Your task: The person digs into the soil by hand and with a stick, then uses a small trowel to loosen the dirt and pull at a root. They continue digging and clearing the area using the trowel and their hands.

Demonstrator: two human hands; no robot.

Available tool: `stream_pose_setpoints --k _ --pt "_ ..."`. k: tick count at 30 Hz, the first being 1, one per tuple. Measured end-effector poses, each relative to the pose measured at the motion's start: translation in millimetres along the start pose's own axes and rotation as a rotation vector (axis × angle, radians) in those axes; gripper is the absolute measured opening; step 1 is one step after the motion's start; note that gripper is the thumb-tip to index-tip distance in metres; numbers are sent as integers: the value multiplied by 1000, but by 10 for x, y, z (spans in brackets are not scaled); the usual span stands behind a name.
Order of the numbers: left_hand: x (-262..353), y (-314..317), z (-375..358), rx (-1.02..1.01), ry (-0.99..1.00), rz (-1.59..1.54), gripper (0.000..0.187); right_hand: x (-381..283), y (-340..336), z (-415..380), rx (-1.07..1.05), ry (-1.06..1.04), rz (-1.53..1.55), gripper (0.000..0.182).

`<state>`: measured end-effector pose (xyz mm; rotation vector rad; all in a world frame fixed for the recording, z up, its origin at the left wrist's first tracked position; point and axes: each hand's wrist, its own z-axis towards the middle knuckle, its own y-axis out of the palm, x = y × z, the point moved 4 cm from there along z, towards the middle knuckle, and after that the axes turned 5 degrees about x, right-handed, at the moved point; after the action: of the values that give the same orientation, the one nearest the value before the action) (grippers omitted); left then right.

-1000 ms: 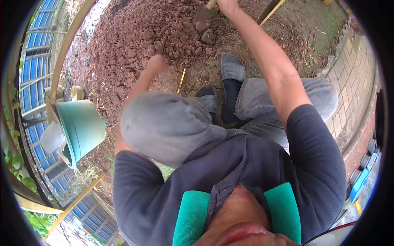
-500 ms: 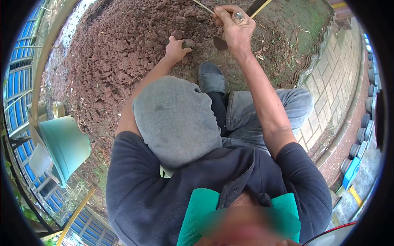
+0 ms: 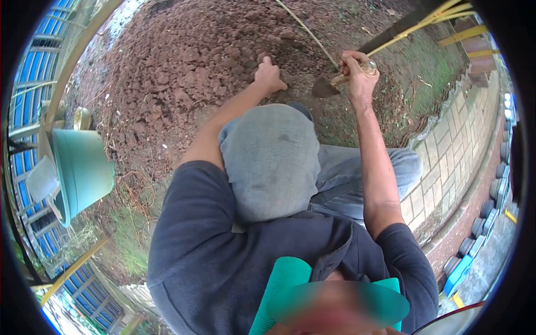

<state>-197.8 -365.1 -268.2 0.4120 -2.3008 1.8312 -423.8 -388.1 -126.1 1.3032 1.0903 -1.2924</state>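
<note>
My left hand (image 3: 269,77) reaches down to the loose reddish-brown soil (image 3: 184,67), thumb and fingers spread, fingertips at the edge of the crumbly heap. My right hand (image 3: 361,75) is closed round the light-coloured handle of a hand trowel. The trowel's dark, soil-stained blade (image 3: 325,87) points left, low over the bare ground between the two hands. A thin pale stick (image 3: 308,30) runs from the top of the view down to my right hand. My bent knee (image 3: 271,156) in grey trousers rises close below my left hand.
At the left stands a green bucket (image 3: 84,170) beside a blue slatted fence (image 3: 28,106). A dark post (image 3: 399,29) and yellow poles (image 3: 446,14) lean in at upper right. Paving bricks (image 3: 446,151) border the soil on the right, with blue edging (image 3: 463,271) beyond.
The view has shifted. My right hand with the trowel sits lower and further right in view, its blade now showing more fully. My left hand appears further right, over the soil edge.
</note>
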Motion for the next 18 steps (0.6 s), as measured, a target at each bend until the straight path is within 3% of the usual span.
stream_pose_setpoints --k 2,6,9,13,16,18 --pt "93 -138 -95 -23 40 61 57 27 66 -37 -75 5 -65 15" --pt "-61 20 -140 27 73 -131 59 114 367 -232 -159 72 -15 18" --pt "-107 -14 -523 179 34 -229 64 -336 655 -379 -223 57 -48 12" --pt "-269 68 -1153 327 48 -326 67 -1273 1067 -619 -302 -196 204 18" --pt "-326 119 -1641 405 63 -324 63 -1327 1228 -844 -347 -162 267 19" --pt "-477 214 -1825 269 29 -420 62 -817 1402 -944 -310 -146 155 17"
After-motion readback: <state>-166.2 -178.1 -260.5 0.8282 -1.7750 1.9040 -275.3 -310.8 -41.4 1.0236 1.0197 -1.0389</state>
